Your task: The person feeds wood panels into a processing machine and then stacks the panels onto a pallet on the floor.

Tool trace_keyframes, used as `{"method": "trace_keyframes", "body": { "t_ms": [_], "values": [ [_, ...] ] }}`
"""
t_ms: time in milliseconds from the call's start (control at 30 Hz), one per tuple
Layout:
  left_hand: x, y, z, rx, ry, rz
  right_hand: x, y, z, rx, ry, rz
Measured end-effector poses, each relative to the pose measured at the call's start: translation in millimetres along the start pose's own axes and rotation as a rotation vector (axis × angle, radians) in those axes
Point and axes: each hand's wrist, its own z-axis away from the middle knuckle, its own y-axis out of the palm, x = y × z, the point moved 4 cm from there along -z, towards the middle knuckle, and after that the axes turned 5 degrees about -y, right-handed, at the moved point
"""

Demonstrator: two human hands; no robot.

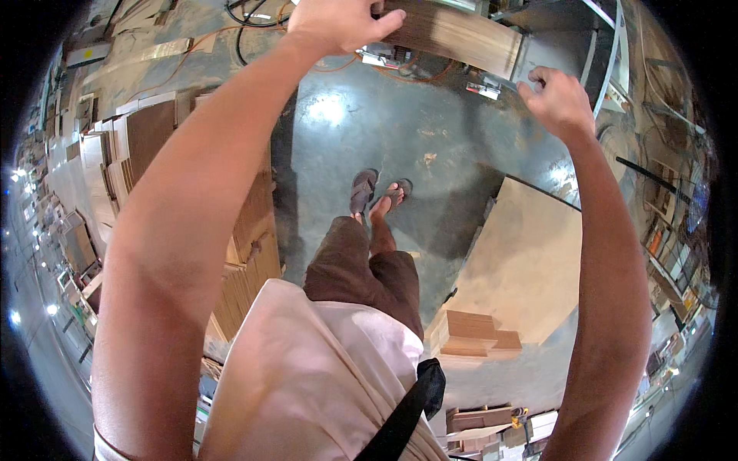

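Observation:
A brown wood-grained board (461,37) lies across a metal-framed machine or bench (555,55) at the top of the view. My left hand (342,24) is at the board's left end, thumb against its near edge and fingers curled, partly cut off by the picture's upper rim. Just beyond the board's right end, my right hand (560,101) is closed with its fingers curled in. A small clamp-like metal fitting (484,88) sits close by on its left. Whatever is inside the right hand is hidden.
Stacked wood panels (146,127) stand along my left side. To my right is a large pale sheet (530,253) with several brown blocks (469,334) at its near end. An orange cord (204,46) and black cables run on the floor at far left. My sandalled feet (380,192) are on grey concrete.

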Motion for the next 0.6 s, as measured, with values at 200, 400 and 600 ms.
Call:
{"method": "trace_keyframes", "body": {
  "t_ms": [200,400,600],
  "values": [
    [1.3,0.6,-1.8,-0.022,0.055,-0.003,3.1,-3.3,-0.3,-0.017,-0.023,-0.007],
    [0.6,0.5,-1.7,-0.025,0.061,-0.015,3.5,-4.3,0.7,0.001,0.002,-0.002],
    [-0.3,0.9,-3.0,0.002,0.036,-0.019,3.4,-4.5,0.2,0.021,0.024,-0.010]
  ]
}}
